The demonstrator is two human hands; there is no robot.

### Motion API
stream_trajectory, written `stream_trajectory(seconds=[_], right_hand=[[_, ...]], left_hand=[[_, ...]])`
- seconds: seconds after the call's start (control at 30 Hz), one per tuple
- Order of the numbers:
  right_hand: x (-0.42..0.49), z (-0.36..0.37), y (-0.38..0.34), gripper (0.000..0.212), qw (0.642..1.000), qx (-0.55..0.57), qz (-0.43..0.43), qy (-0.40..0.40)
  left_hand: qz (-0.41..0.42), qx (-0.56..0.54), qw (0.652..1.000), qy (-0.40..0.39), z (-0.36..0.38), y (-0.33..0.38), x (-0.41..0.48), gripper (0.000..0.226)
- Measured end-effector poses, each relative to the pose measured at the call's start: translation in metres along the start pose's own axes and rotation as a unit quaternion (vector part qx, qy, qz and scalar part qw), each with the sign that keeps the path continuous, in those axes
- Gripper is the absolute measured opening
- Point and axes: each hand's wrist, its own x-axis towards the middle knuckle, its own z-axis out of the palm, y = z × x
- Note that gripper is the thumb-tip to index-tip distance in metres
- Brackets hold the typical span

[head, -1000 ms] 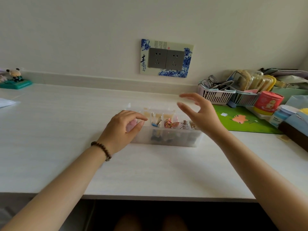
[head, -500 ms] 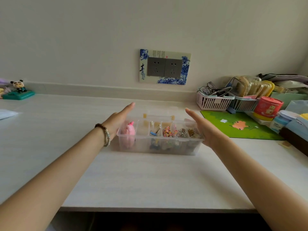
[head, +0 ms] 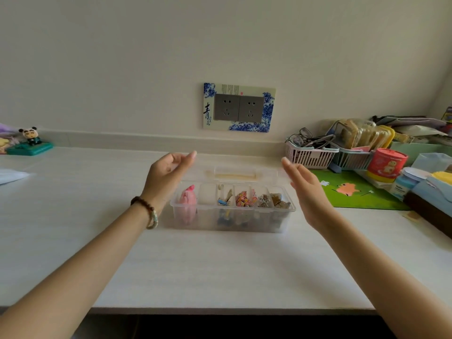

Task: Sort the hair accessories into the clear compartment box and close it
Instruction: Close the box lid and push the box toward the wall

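The clear compartment box (head: 244, 222) stands in the middle of the white table with its clear lid (head: 234, 173) swung open behind it. A pink hair accessory (head: 187, 199) fills the leftmost compartment; the one beside it looks bare. Blue clips (head: 223, 202), colourful pieces (head: 243, 199), silver clips (head: 264, 201) and brown pieces (head: 280, 202) lie in the others. My left hand (head: 168, 174) hovers at the lid's left end, fingers apart and slightly curled. My right hand (head: 304, 189) is flat and open at the lid's right end. Contact with the lid is unclear.
At the back right are a pink basket (head: 310, 156) holding glasses, a second basket, a red tin (head: 386, 165) and a green mat (head: 354, 192). A panda figure (head: 31, 138) and a white paper (head: 9, 174) are at the far left. A wall socket (head: 238, 107) is behind.
Both hands left the top of the box, spread to its two sides and reached back toward the open lid. My head rose, so the box sits lower in view.
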Motion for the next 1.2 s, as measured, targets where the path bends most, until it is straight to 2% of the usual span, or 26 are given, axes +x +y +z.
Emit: stream_trajectory(seconds=[0.13, 0.17, 0.27, 0.37, 0.43, 0.57, 0.8, 0.87, 0.93, 1.0, 1.07, 1.13, 1.2], right_hand=[[-0.020, 0.007, 0.021, 0.010, 0.999, 0.019, -0.003, 0.027], [-0.023, 0.007, 0.025, 0.005, 1.000, 0.018, 0.001, 0.023], [-0.030, 0.008, 0.032, 0.029, 1.000, 0.013, 0.009, 0.014], [-0.037, 0.009, 0.031, 0.036, 1.000, 0.019, 0.009, 0.010], [-0.039, 0.010, 0.033, 0.039, 1.000, 0.008, 0.006, 0.013], [-0.041, 0.010, 0.034, 0.043, 1.000, -0.001, 0.014, 0.017], [-0.038, 0.009, 0.039, 0.042, 0.999, -0.026, 0.002, 0.020], [-0.039, 0.010, 0.037, 0.042, 0.999, -0.032, 0.006, 0.013], [-0.040, 0.008, 0.033, 0.044, 0.993, -0.102, -0.044, 0.028], [-0.044, 0.006, 0.027, 0.051, 0.960, -0.238, -0.146, 0.027], [-0.052, 0.006, 0.021, 0.055, 0.901, -0.370, -0.226, -0.014], [-0.060, 0.009, 0.021, 0.055, 0.846, -0.467, -0.245, -0.074], [-0.062, 0.011, 0.028, 0.054, 0.799, -0.535, -0.252, -0.109]], left_hand=[[0.002, 0.017, 1.000, 0.005, -0.002, -0.021, -0.021, 0.019], [0.000, 0.026, 1.000, 0.004, -0.002, -0.023, -0.025, 0.022], [-0.031, 0.037, 0.999, -0.010, -0.004, -0.033, -0.030, 0.048], [-0.066, 0.023, 0.997, -0.013, -0.006, -0.037, -0.032, 0.070], [-0.082, -0.003, 0.997, -0.006, -0.002, -0.037, -0.035, 0.065], [-0.100, -0.047, 0.994, -0.005, 0.005, -0.036, -0.041, 0.032], [-0.089, -0.056, 0.994, 0.001, 0.003, -0.038, -0.039, 0.051], [-0.081, -0.017, 0.997, -0.001, 0.004, -0.038, -0.039, 0.054], [-0.052, 0.037, 0.998, -0.010, 0.003, -0.033, -0.039, 0.055], [0.061, 0.174, 0.982, -0.034, -0.002, -0.027, -0.040, 0.054], [0.167, 0.321, 0.927, -0.098, -0.005, -0.019, -0.040, 0.058], [0.178, 0.420, 0.875, -0.162, -0.004, -0.013, -0.039, 0.068], [0.167, 0.477, 0.842, -0.189, 0.000, -0.014, -0.036, 0.074]])
